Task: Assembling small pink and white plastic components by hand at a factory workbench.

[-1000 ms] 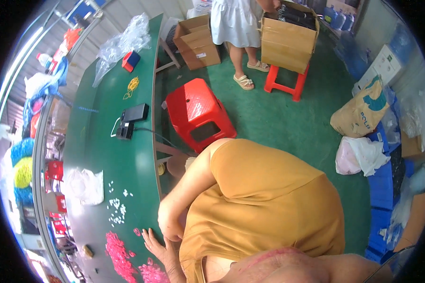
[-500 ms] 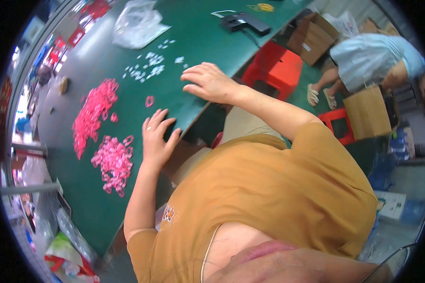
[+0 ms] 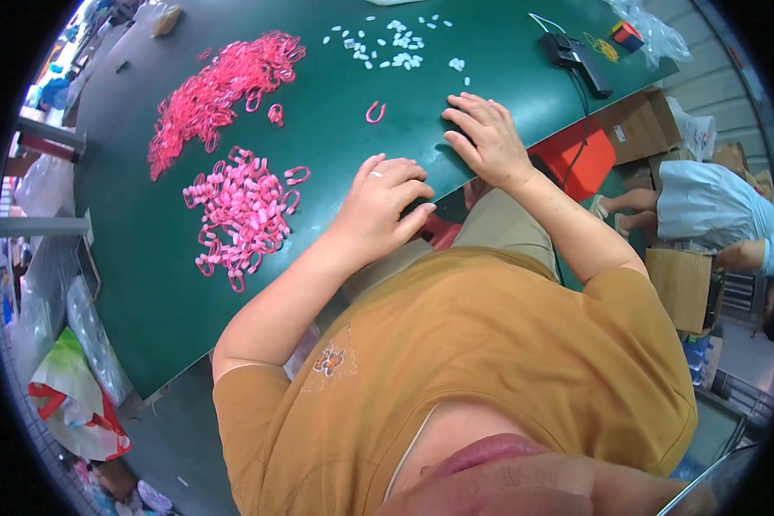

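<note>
My left hand (image 3: 387, 206) lies at the near edge of the green table with its fingers spread and nothing in them. Farther right, my right hand (image 3: 488, 139) rests on the same edge, fingers stretched out and holding nothing. A single pink U-shaped loop (image 3: 382, 113) lies just beyond my hands, touched by neither. To the left is a pile of pink loops with pale pink oval pieces on them (image 3: 241, 206). Behind that spreads a larger heap of darker pink loops (image 3: 224, 90). Small white oval pieces (image 3: 404, 61) lie scattered beyond the single loop.
A black device with a cable (image 3: 576, 62) and yellow bands (image 3: 603, 47) are at the table's far right. Beside the table stand a red stool (image 3: 580, 155) and cardboard boxes (image 3: 638, 125). Another person in light blue (image 3: 705, 206) bends over at the right.
The whole view has shifted and turned, so the piles appear higher in the picture. Both hands remain open at the table edge, and the single loop still lies in front of them.
</note>
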`<state>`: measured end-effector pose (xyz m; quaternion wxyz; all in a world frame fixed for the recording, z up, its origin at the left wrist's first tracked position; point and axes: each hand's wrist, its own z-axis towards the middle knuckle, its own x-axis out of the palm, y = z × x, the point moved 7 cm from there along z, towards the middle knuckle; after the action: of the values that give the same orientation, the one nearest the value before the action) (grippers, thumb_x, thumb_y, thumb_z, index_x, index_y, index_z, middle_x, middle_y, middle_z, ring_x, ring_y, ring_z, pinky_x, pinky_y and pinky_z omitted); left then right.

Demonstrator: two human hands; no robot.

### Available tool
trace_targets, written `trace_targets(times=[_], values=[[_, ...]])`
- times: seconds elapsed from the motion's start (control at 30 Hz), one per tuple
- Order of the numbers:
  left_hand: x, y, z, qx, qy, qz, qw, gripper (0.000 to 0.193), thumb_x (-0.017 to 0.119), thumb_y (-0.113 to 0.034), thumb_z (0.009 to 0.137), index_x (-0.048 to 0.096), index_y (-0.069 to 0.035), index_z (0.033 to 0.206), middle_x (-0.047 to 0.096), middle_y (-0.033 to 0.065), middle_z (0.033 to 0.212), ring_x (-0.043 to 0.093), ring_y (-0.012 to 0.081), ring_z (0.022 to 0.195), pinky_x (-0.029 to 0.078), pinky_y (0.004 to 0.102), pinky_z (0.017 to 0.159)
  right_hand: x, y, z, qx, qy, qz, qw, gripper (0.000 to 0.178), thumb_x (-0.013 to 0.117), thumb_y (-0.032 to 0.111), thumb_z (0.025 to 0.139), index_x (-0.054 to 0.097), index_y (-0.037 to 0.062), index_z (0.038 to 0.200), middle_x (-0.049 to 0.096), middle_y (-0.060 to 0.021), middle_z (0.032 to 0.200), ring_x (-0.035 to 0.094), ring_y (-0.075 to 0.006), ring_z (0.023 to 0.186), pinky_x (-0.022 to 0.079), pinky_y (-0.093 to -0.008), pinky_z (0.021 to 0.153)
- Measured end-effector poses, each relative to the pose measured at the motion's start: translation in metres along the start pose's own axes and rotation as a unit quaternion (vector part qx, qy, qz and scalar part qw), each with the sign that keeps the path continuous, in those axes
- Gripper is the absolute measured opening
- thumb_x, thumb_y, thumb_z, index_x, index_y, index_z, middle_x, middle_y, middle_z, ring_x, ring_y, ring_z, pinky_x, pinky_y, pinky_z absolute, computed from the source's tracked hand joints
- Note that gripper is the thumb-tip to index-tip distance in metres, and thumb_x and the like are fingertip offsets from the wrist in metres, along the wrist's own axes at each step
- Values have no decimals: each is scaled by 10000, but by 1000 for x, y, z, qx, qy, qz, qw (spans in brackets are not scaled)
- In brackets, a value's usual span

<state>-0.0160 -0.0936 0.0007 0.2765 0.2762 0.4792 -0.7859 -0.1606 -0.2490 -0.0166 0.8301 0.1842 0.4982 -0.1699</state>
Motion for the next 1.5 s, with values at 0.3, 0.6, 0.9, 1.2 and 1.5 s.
trace_targets(times=[0.3, 0.6, 0.9, 1.2, 1.5], values=[[7, -22, -1, 90, -23, 98, 991, 304, 834, -153, 811, 688, -83, 1068, 627, 120, 1162, 623, 323, 1218, 490, 482, 1049, 0, 0, 2, -4, 3, 14, 1000, 369, 674, 379, 1022, 706, 140, 1301, 629, -88, 1472, 528, -301, 1434, 376, -518, 1182], [9, -23, -2, 81, -28, 121, 989, 304, 830, -156, 816, 679, -95, 1073, 631, 105, 1162, 635, 301, 1205, 509, 469, 1046, -2, 0, 0, -10, -3, 20, 1000, 340, 688, 339, 1014, 712, 125, 1278, 634, -92, 1463, 538, -306, 1417, 374, -511, 1180], [13, -26, 5, 84, -17, 188, 978, 334, 826, -191, 813, 681, -105, 1102, 666, 91, 1189, 663, 283, 1183, 535, 452, 1019, -8, -1, 2, -33, -21, 51, 998, 312, 713, 335, 996, 732, 126, 1227, 663, -86, 1413, 568, -305, 1384, 392, -518, 1160], [18, -33, 10, 62, 4, 224, 973, 321, 820, -184, 822, 661, -97, 1087, 648, 83, 1146, 660, 282, 1168, 550, 440, 999, -48, -23, 23, -96, -28, 340, 935, 122, 722, 167, 988, 776, 62, 1020, 771, -59, 1078, 714, -247, 1030, 509, -380, 921], [13, -34, 9, 35, -28, 251, 967, 318, 832, -285, 839, 694, -95, 1053, 690, 92, 1167, 688, 277, 1116, 569, 425, 968, -25, 41, 129, -311, 41, 177, 933, 177, 682, 190, 987, 774, 110, 1115, 737, -74, 1009, 728, -302, 911, 553, -432, 800]])
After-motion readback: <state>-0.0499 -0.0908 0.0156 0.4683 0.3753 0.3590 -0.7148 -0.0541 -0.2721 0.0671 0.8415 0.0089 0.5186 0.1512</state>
